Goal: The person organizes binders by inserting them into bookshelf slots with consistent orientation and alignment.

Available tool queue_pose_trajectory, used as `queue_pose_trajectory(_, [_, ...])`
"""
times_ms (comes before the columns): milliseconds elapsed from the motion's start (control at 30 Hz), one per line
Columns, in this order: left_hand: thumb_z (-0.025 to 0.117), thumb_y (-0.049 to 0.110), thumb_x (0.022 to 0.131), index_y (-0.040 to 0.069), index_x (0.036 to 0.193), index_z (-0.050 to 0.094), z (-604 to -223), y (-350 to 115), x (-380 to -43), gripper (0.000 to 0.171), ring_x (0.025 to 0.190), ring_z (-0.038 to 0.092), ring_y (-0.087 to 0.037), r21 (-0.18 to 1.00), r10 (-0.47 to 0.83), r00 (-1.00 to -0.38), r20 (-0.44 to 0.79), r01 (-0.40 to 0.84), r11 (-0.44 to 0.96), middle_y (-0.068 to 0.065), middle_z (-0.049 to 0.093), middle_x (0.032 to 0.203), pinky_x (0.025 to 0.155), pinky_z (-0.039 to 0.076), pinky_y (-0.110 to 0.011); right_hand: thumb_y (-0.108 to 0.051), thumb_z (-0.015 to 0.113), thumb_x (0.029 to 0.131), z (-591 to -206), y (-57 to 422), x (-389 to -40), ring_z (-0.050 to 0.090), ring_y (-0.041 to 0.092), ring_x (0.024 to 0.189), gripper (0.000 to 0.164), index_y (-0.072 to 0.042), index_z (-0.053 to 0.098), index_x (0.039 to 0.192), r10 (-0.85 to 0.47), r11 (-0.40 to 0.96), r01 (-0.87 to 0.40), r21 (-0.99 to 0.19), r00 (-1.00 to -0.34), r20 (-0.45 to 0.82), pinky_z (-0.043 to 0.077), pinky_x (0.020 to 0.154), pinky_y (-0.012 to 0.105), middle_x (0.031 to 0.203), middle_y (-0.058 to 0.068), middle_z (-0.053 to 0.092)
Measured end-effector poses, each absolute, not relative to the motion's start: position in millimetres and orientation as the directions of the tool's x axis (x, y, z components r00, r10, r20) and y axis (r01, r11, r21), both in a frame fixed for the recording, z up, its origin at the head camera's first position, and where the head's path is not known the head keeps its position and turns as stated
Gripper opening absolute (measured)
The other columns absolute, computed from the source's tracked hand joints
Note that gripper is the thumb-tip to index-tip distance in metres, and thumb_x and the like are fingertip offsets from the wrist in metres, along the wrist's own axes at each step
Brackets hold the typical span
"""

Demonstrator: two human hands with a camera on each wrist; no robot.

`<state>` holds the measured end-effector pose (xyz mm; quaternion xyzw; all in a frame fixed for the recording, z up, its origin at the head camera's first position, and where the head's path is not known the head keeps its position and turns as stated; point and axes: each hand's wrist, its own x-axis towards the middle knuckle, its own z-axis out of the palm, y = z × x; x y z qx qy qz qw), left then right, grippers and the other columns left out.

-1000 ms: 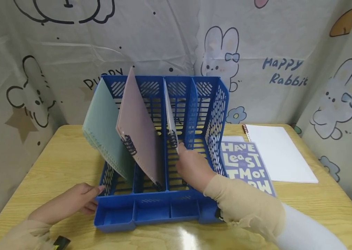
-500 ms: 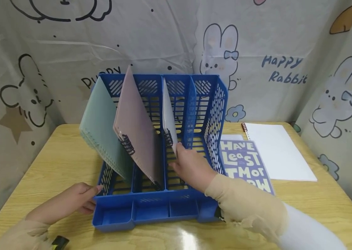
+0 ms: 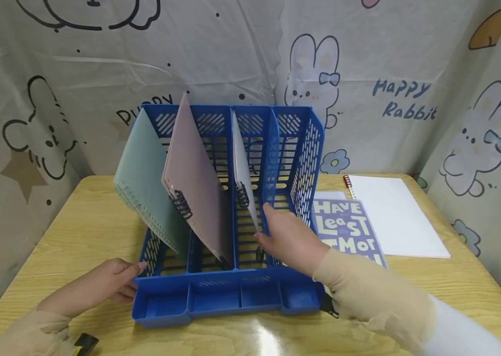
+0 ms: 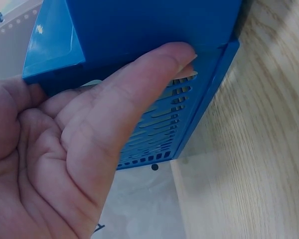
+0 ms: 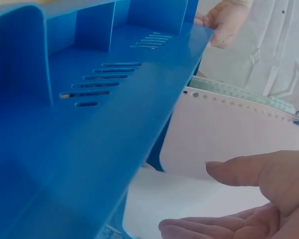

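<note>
A blue file rack (image 3: 161,284) with upright slots and small front trays stands on the table. At its near left corner my left hand (image 3: 99,286) grips the edge, the thumb (image 4: 154,69) lying along the slotted side in the left wrist view. A white spiral notebook (image 3: 241,165) leans in the third slot from the left. Just right of its lower corner is my right hand (image 3: 296,241); in the right wrist view its thumb (image 5: 239,169) and fingers are spread apart beside the white notebook. A pink notebook (image 3: 193,185) and a mint green one (image 3: 149,185) fill the left slots.
Right of the rack lies a purple notebook (image 3: 346,225) with large lettering, partly behind my right forearm. A white spiral pad (image 3: 399,215) lies beyond it. A printed curtain (image 3: 215,59) hangs behind the wooden table (image 3: 55,232).
My right hand has let go of the white notebook and shifted slightly right, its fingers parting. The notebook stays leaning in its slot. My left hand keeps its place on the rack.
</note>
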<state>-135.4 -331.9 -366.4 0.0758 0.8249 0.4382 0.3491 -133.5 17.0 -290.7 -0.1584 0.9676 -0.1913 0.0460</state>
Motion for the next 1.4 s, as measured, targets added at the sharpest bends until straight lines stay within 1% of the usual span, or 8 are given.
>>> queue_pose_trajectory(167, [0.027,0.022,0.104,-0.031,0.125,0.033,-368,-329,-137,0.058,0.097,0.064,-0.043,0.786,0.448,-0.741,-0.5,-0.172,0.594,-0.047,0.042,0.124,0.077,0.057,-0.045,-0.02,0.064,0.091,-287,33,-129,0.056,0.011,0.051,0.065,0.01,0.034,0.14,-0.335,0.869,-0.302,-0.391,-0.942,-0.015,0.056,0.07,0.034,0.065,0.007,0.062])
queue_pose_trajectory(300, [0.028,0.026,0.105,-0.032,0.124,0.035,-369,-329,-136,0.061,0.097,0.064,-0.043,0.779,0.435,-0.741,-0.512,-0.188,0.598,-0.045,0.048,0.121,0.078,0.057,-0.046,-0.018,0.064,0.091,-285,47,-123,0.066,0.022,0.066,0.048,0.007,0.046,0.128,-0.344,0.851,-0.328,-0.411,-0.938,0.037,0.057,0.073,0.038,0.088,0.017,0.068])
queue_pose_trajectory(400, [0.028,0.028,0.105,-0.031,0.124,0.036,-369,-330,-135,0.062,0.097,0.065,-0.041,0.77,0.422,-0.736,-0.529,-0.207,0.604,-0.043,0.05,0.121,0.079,0.057,-0.046,-0.016,0.063,0.091,-282,58,-118,0.067,0.033,0.095,0.047,0.008,0.047,0.128,-0.342,0.827,-0.337,-0.45,-0.937,0.073,0.056,0.081,0.041,0.115,0.025,0.063])
queue_pose_trajectory(500, [0.028,0.027,0.105,-0.03,0.124,0.037,-367,-331,-135,0.061,0.096,0.065,-0.04,0.77,0.43,-0.734,-0.526,-0.196,0.607,-0.043,0.048,0.123,0.078,0.057,-0.045,-0.014,0.062,0.092,-276,69,-115,0.059,0.034,0.113,0.055,0.012,0.04,0.135,-0.332,0.804,-0.341,-0.486,-0.937,0.108,0.053,0.089,0.044,0.127,0.026,0.055])
queue_pose_trajectory(700, [0.027,0.029,0.105,-0.03,0.121,0.041,-364,-329,-141,0.063,0.095,0.066,-0.04,0.789,0.473,-0.724,-0.503,-0.161,0.593,-0.04,0.054,0.117,0.077,0.058,-0.045,-0.015,0.06,0.093,-267,98,-111,0.06,0.036,0.111,0.055,0.012,0.038,0.137,-0.275,0.797,-0.319,-0.513,-0.948,0.163,0.051,0.089,0.047,0.127,0.027,0.055])
queue_pose_trajectory(1000, [0.026,0.03,0.106,-0.026,0.11,0.051,-371,-335,-139,0.061,0.098,0.064,-0.043,0.805,0.516,-0.694,-0.501,-0.155,0.573,-0.047,0.042,0.123,0.079,0.057,-0.044,-0.018,0.057,0.095,-279,137,-110,0.058,0.039,0.113,0.056,0.012,0.037,0.138,-0.189,0.845,-0.212,-0.491,-0.977,0.096,0.05,0.09,0.049,0.129,0.029,0.053])
queue_pose_trajectory(1200, [0.026,0.033,0.106,-0.016,0.099,0.058,-375,-340,-134,0.059,0.096,0.064,-0.044,0.795,0.496,-0.694,-0.522,-0.184,0.578,-0.047,0.045,0.12,0.079,0.056,-0.048,-0.021,0.058,0.095,-291,169,-114,0.055,0.043,0.114,0.061,0.015,0.034,0.137,-0.129,0.898,-0.122,-0.424,-0.992,0.011,0.048,0.091,0.054,0.129,0.033,0.05])
queue_pose_trajectory(1400, [0.026,0.034,0.106,-0.021,0.109,0.054,-375,-339,-136,0.062,0.097,0.064,-0.045,0.786,0.482,-0.694,-0.535,-0.2,0.585,-0.047,0.044,0.121,0.079,0.056,-0.048,-0.027,0.056,0.095,-307,183,-119,0.052,0.047,0.116,0.065,0.017,0.031,0.137,-0.081,0.915,-0.043,-0.401,-0.994,-0.079,0.047,0.091,0.057,0.131,0.035,0.047])
